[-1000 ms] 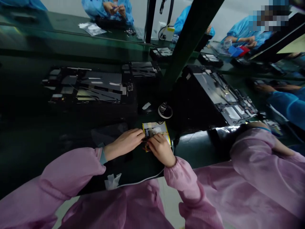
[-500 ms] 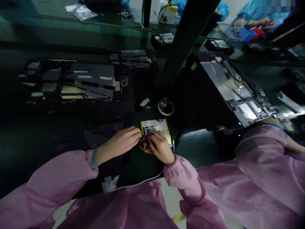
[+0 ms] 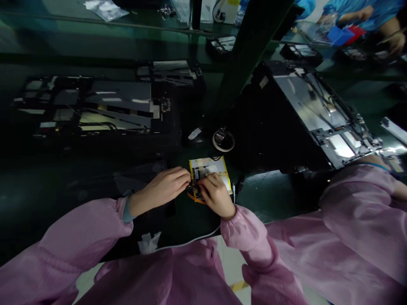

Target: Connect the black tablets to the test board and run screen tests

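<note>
A flat silver-white battery pack [image 3: 220, 165] with yellow edges lies on the dark green bench in front of me. Small dark parts and a bit of tape show on its left side, and an orange strip [image 3: 197, 199] curves along its near edge. My left hand [image 3: 163, 189] is closed in a pinch at the pack's left edge. Over the pack's near part, my right hand [image 3: 218, 195] is pinched too. A small dark piece shows between the two sets of fingertips; its kind is too small to make out.
Stacked black device panels stand to the left [image 3: 121, 95] and right [image 3: 313, 101]. Behind the pack is a white ring [image 3: 223, 140]; a white scrap [image 3: 194, 133] lies beside it. A dark post [image 3: 251, 51] rises behind. A co-worker's pink sleeve [image 3: 359, 199] is close on my right.
The view has tilted down and shifted slightly. My hands stay at the battery pack, fingers pinched, and the orange strip at its near edge shows more clearly than a second ago.
</note>
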Tool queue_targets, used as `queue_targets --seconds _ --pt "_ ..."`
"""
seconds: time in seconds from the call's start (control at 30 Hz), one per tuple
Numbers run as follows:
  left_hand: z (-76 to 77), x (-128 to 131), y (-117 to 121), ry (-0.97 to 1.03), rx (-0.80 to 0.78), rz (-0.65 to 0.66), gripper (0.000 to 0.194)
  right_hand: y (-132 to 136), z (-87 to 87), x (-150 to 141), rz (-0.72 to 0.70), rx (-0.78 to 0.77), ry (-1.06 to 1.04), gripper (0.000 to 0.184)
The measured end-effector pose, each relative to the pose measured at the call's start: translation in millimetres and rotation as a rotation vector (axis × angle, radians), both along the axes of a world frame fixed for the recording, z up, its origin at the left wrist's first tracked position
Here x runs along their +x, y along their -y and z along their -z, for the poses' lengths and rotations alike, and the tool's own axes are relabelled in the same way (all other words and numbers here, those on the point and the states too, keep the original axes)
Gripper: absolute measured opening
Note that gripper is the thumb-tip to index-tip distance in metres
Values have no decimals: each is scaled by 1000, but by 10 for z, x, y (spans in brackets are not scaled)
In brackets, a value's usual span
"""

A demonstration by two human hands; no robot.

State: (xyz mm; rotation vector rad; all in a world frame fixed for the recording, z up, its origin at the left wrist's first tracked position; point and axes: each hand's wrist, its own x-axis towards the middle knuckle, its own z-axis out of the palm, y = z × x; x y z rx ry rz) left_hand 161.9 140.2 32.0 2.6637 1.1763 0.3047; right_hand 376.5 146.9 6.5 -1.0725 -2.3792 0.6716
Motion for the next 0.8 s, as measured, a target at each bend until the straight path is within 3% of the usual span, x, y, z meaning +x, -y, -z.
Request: queue_targets --seconds 0.4,0.8 --pt "42 9 -3 57 -39 -93 19 -1 -14 -5 0 3 10 22" --pt "17 19 17 11 -31 -80 19 -1 -8 -9 -2 5 10 22"
